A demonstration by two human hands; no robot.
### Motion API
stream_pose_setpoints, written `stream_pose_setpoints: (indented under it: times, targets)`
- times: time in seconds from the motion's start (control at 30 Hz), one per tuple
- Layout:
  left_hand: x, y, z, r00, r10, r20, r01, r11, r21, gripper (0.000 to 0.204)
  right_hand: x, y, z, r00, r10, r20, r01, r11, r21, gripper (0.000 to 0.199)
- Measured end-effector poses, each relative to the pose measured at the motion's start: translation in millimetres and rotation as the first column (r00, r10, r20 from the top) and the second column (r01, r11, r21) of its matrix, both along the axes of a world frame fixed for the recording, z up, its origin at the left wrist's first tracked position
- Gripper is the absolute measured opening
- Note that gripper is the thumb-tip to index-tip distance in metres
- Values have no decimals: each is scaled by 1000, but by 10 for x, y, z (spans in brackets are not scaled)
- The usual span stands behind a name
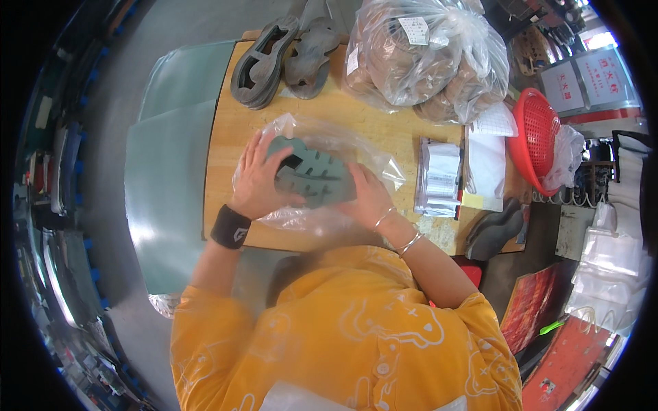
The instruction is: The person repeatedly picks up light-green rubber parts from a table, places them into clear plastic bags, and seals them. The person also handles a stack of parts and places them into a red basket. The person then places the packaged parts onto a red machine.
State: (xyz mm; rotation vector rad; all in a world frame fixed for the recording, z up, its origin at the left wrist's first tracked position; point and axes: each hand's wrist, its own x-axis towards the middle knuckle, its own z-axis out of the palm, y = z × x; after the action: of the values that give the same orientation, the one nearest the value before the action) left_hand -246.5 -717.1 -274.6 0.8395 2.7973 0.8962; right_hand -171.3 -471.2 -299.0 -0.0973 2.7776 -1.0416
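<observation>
Both my hands are at the near half of the wooden desk (224,168), one at each end of a green slotted piece (317,179). Left hand (262,177): fingers spread, half open, gripping the left end, thumb along the near edge. Right hand (365,195): bent round the right end, partly open and holding on; some fingertips hidden. Piece shows rows of slots and a dark opening toward its left end. Clear plastic bag (382,159) spreads under and around it; cannot tell whether any of the piece sits inside.

Far edge of desk, left: two dark, sole-shaped stacks, a hollowed one (255,77) and a wavy-edged one (308,65), side by side. Right of those, a large clear sack (428,58) of brown pieces, white labels showing.

To my right: packet of printed sheets (439,175), then loose white papers (488,161). Red perforated basket (529,137) beyond the papers. Grey wavy pieces (492,229) at the desk's near right corner. Smooth green sheet (168,185) along the desk's left side.
</observation>
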Motion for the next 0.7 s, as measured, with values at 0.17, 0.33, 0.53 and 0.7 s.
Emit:
stream_pose_setpoints:
  times: [0.17, 0.33, 0.53, 0.7]
  targets:
    - [132, -47, 98, 982, -156, -103, 119, 947, -298, 74, 0, -21, 113, 1000, 30, 3, -30, 999, 14, 84]
    - [120, -7, 66, 988, -148, -42, 127, 940, -316, 68, 7, -5, 109, 1000, 0, 8, -1, 998, 58, 81]
    - [90, 43, 27, 977, -212, -39, 184, 914, -362, 79, 68, 1, 23, 998, -43, -41, 47, 995, 92, 78]
    - [116, 47, 125, 990, -134, -29, 117, 934, -337, 81, 61, 20, 72, 999, -22, -28, 25, 994, 109, 72]
